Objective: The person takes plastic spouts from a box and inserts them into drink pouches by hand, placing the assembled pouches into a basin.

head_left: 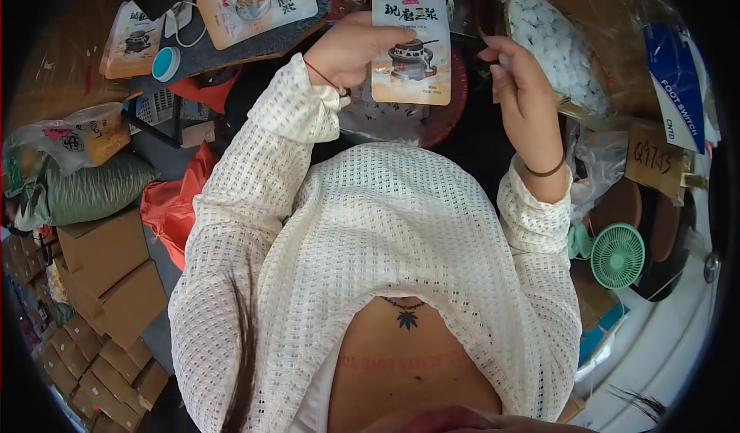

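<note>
My left hand point(351, 50) grips the left edge of a soybean milk pouch point(416, 75), thumb across its front. White on top and orange below, the pouch stands upright with its printed side facing me. To the right of it, apart from it, is my right hand point(528, 105). Its fingers are loosely curled, thumb and fingertips apart, and I make out nothing between them. Close by on the right, a box holds many small white pieces point(547, 44). Below the pouch is a red basin point(460, 98) with a clear plastic bag point(378, 121) in it.
More printed pouches point(258, 9) lie on a dark tabletop point(212, 57) at the upper left, beside a blue-topped round container point(165, 64). On the right are a foot switch box point(674, 86), a marked cardboard piece point(654, 159) and a green fan point(617, 256). Cartons point(108, 256) stand at left.
</note>
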### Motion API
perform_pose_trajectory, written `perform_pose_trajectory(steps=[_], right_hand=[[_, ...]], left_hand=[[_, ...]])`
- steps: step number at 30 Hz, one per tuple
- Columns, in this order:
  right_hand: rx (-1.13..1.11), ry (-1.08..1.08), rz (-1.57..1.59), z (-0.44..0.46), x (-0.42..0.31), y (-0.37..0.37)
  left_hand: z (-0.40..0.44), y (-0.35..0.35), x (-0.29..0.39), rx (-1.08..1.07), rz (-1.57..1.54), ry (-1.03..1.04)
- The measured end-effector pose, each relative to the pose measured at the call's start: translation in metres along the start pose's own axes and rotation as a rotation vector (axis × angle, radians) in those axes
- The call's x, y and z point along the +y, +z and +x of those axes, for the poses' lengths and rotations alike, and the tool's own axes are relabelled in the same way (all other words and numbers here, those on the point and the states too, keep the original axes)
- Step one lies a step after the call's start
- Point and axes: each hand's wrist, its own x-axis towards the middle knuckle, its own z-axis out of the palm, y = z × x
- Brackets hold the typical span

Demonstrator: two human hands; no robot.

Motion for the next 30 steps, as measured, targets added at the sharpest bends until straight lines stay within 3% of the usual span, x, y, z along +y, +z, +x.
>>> perform_pose_trajectory(steps=[1,4,5,6,8,10,11,13,14,15,16,19,22,27,30], right_hand=[[0.033,0.015,0.010,0.000,0.000,0.002],[0.048,0.072,-0.009,-0.006,-0.001,0.001],[0.002,0.093,-0.049,-0.007,-0.001,-0.006],[-0.040,0.113,-0.088,-0.005,-0.002,-0.011],[0.036,-0.081,-0.142,0.002,-0.003,-0.012],[0.091,-0.150,-0.152,0.009,-0.001,-0.005],[0.056,-0.077,-0.058,0.008,-0.005,0.001],[-0.008,0.056,0.126,0.009,-0.013,0.020],[-0.005,-0.009,0.106,0.009,-0.009,0.031],[-0.032,-0.130,0.057,0.015,-0.014,0.035],[-0.059,-0.248,0.005,0.020,-0.019,0.038],[0.034,-0.314,0.057,0.034,-0.028,0.031],[0.150,0.015,0.411,0.036,-0.042,0.031],[0.207,-0.211,-0.053,0.036,-0.031,0.023],[0.088,-0.126,-0.023,0.028,-0.031,0.007]], left_hand=[[0.001,-0.007,-0.009,0.003,0.130,0.192],[-0.022,-0.038,0.009,0.853,1.113,0.755],[-0.035,-0.056,0.015,0.949,1.516,0.838],[-0.048,-0.075,0.021,1.026,1.928,0.908],[-0.066,-0.087,0.009,0.736,2.105,0.775],[-0.086,-0.078,0.003,0.500,2.068,0.706],[-0.082,-0.084,0.001,0.516,1.836,0.808],[-0.088,-0.066,0.006,0.554,1.249,0.601],[-0.089,-0.055,0.007,0.554,0.956,0.497],[-0.086,-0.047,0.005,0.451,0.850,0.520],[-0.090,-0.027,0.012,0.371,0.818,0.435],[-0.081,-0.011,-0.003,0.319,0.821,0.412],[-0.076,0.010,-0.010,0.243,0.789,0.323],[-0.074,0.038,-0.022,0.029,0.325,0.096],[-0.075,0.052,-0.031,-0.023,0.123,-0.043]])
